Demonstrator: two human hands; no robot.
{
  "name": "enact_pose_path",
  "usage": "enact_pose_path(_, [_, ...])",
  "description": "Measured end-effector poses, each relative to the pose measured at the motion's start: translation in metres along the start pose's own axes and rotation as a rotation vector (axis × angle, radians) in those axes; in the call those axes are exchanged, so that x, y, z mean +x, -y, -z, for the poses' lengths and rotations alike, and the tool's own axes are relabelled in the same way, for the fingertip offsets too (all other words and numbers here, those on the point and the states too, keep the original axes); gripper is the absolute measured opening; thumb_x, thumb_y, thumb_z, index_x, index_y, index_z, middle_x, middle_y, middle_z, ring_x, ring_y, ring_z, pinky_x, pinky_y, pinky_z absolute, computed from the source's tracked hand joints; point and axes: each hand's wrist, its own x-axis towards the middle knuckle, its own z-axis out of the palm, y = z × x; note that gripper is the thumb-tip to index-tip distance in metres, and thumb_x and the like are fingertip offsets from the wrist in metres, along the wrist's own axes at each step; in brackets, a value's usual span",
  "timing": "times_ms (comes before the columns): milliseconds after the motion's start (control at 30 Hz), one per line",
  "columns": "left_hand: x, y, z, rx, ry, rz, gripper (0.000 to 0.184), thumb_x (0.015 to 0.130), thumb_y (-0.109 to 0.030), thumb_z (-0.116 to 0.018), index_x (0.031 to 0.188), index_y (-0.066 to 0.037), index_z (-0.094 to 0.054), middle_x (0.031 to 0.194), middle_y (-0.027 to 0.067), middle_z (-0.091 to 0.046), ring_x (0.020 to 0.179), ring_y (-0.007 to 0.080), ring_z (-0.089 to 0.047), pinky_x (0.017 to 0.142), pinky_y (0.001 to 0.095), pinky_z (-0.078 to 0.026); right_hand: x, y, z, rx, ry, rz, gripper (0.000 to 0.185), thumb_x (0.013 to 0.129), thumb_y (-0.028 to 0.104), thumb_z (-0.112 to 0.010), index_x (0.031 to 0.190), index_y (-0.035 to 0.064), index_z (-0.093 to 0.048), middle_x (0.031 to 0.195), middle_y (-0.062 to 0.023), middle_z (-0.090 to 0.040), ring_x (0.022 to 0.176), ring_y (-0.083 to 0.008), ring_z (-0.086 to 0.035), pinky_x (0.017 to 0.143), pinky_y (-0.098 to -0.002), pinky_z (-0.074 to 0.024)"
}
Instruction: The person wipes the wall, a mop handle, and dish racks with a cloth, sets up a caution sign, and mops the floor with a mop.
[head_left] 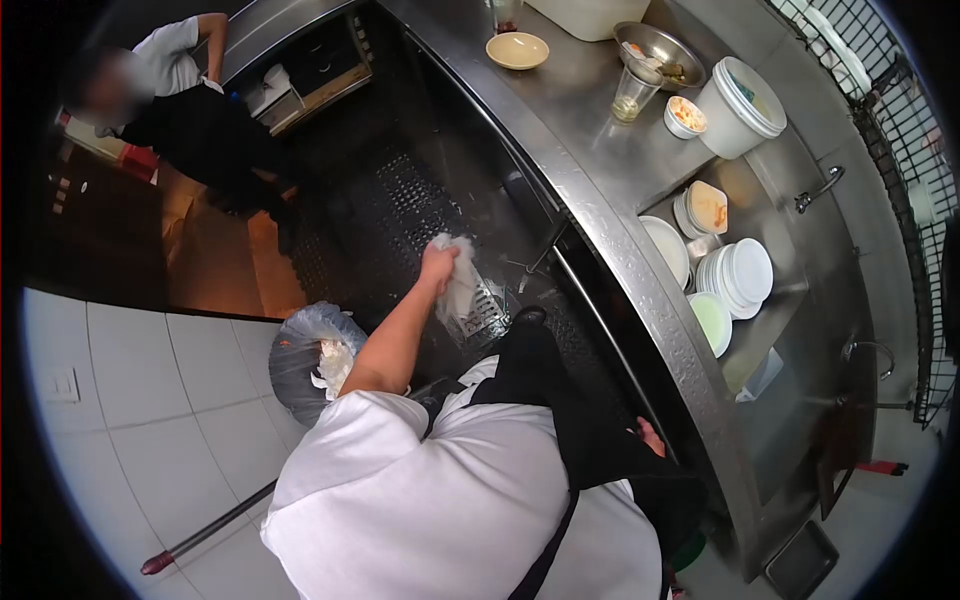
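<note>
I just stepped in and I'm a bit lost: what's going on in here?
Someone in a white top and dark apron is leaning over the floor. Their left hand grips something pale and crumpled, perhaps cloth or plastic, by a metal drain grate. The right hand is partly hidden beside the apron. A grey plastic bag with pale waste inside stands to the left; stacked dishes sit on the right. Another person stands farther off.
</note>
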Motion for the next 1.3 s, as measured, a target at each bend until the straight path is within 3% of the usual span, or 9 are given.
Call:
enact_pose_path(333, [0.077,-0.057,-0.143,0.571,0.383,-0.539,0.080,0.075,0.004,-0.072,0.145,-0.013,-0.037,0.130,0.0188,-0.059,0.119,0.0340,-0.059,0.100,0.0375,-0.046,-0.017,-0.044,-0.041,0.118,-0.103,-0.151,0.064,0.087,0.046,-0.071,0.135,0.0055,-0.056,0.119,-0.0238,-0.066,0.113,-0.0363,-0.064,0.095,-0.0423,-0.0500])
enact_pose_path(433, [0.087,-0.069,-0.191,0.945,0.364,-0.531,0.049,0.083,-0.008,-0.066,0.131,-0.008,-0.057,0.130,0.0236,-0.060,0.122,0.0368,-0.057,0.102,0.0405,-0.046,-0.025,-0.035,-0.055,0.217,-0.162,-0.206,0.060,0.089,0.041,-0.070,0.134,0.0042,-0.056,0.119,-0.0235,-0.066,0.116,-0.0371,-0.063,0.096,-0.0413,-0.0496])
enact_pose_path(500, [0.122,-0.031,-0.202,1.156,0.346,-0.981,0.033,0.087,-0.015,-0.060,0.118,-0.004,-0.065,0.121,0.0195,-0.066,0.115,0.0380,-0.060,0.101,0.0421,-0.047,-0.032,-0.024,-0.055,0.290,-0.132,-0.288,0.060,0.089,0.040,-0.070,0.134,0.0037,-0.056,0.120,-0.0236,-0.066,0.116,-0.0376,-0.063,0.097,-0.0412,-0.0495])
enact_pose_path(633, [0.147,-0.014,-0.211,0.778,0.293,-0.570,0.034,0.095,-0.027,-0.054,0.121,-0.008,-0.065,0.128,0.0151,-0.064,0.119,0.0327,-0.059,0.101,0.0445,-0.046,-0.046,0.013,-0.034,0.508,-0.093,-0.457,0.059,0.089,0.038,-0.070,0.134,0.0027,-0.056,0.122,-0.0239,-0.065,0.117,-0.0385,-0.062,0.098,-0.0410,-0.0491])
enact_pose_path(700, [0.181,0.015,-0.195,1.245,0.266,-0.983,0.040,0.097,-0.035,-0.050,0.124,-0.009,-0.063,0.130,0.0130,-0.062,0.121,0.0325,-0.058,0.102,0.0450,-0.046,-0.053,0.031,-0.033,0.551,-0.107,-0.506,0.058,0.089,0.037,-0.070,0.133,0.0022,-0.056,0.123,-0.0240,-0.065,0.118,-0.0390,-0.061,0.098,-0.0409,-0.0489])
enact_pose_path(800, [0.143,-0.002,-0.187,1.945,0.596,-0.721,0.048,0.098,-0.041,-0.045,0.133,-0.011,-0.058,0.136,0.0133,-0.059,0.127,0.0308,-0.054,0.108,0.0445,-0.040,-0.052,0.031,-0.048,0.435,-0.217,-0.537,0.060,0.090,0.040,-0.068,0.134,0.0005,-0.055,0.128,-0.0241,-0.062,0.121,-0.0398,-0.058,0.102,-0.0415,-0.0470])
enact_pose_path(900, [0.138,-0.023,-0.188,1.970,0.876,-0.347,0.052,0.099,-0.030,-0.046,0.149,-0.013,-0.042,0.155,0.0097,-0.039,0.144,0.0291,-0.034,0.117,0.0442,-0.028,-0.058,0.028,-0.077,0.452,-0.255,-0.629,0.070,0.091,0.050,-0.062,0.139,0.0007,-0.051,0.135,-0.0246,-0.056,0.129,-0.0387,-0.051,0.108,-0.0441,-0.0412])
enact_pose_path(1033, [0.172,-0.011,-0.169,1.504,0.951,-1.296,0.033,0.095,-0.021,-0.052,0.120,-0.004,-0.067,0.118,0.0168,-0.068,0.112,0.0344,-0.062,0.097,0.0458,-0.047,-0.082,0.044,-0.100,0.563,-0.263,-0.681,0.062,0.093,0.050,-0.059,0.139,0.0093,-0.052,0.127,-0.0207,-0.062,0.123,-0.0396,-0.055,0.104,-0.0452,-0.0449])
enact_pose_path(1300, [-0.001,0.031,-0.243,1.504,1.394,-0.671,0.034,0.097,-0.019,-0.053,0.126,-0.003,-0.062,0.122,0.0154,-0.066,0.113,0.0299,-0.061,0.097,0.0414,-0.047,-0.122,0.020,-0.151,0.777,-0.647,-1.081,0.059,0.092,0.047,-0.061,0.132,0.0035,-0.056,0.122,-0.0242,-0.064,0.117,-0.0404,-0.060,0.099,-0.0473,-0.0477])
